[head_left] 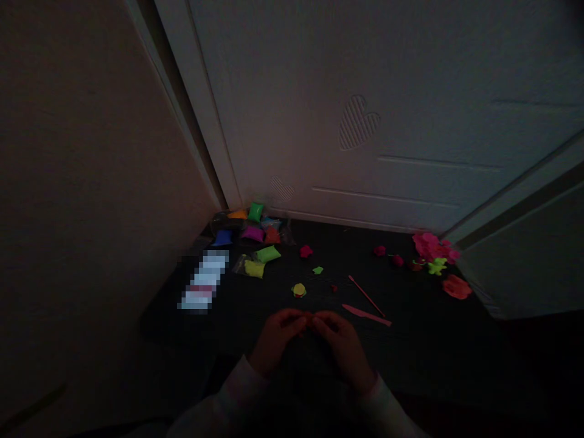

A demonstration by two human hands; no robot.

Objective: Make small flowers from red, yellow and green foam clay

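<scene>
My left hand (278, 337) and my right hand (340, 344) meet fingertip to fingertip over the front of the dark table. Both are closed in a pinch on a small piece of red modelling clay (308, 319), mostly covered by the fingers. Just beyond them lies a round yellow clay piece (298, 290) with green and red at its edge. A small dark red bit of clay (333, 287) and a green clay piece (318, 270) are near it. To the right of my right hand rest a pink plastic knife (366, 314) and a thin pink modelling stick (367, 296).
Bags of coloured clay (253, 233) lie at the back left, with green and yellow packs (260, 261) before them. A bright phone screen (205, 281) is at left. Pink clay flowers (431, 246) and other clay shapes sit at right. A white door (292, 109) stands behind.
</scene>
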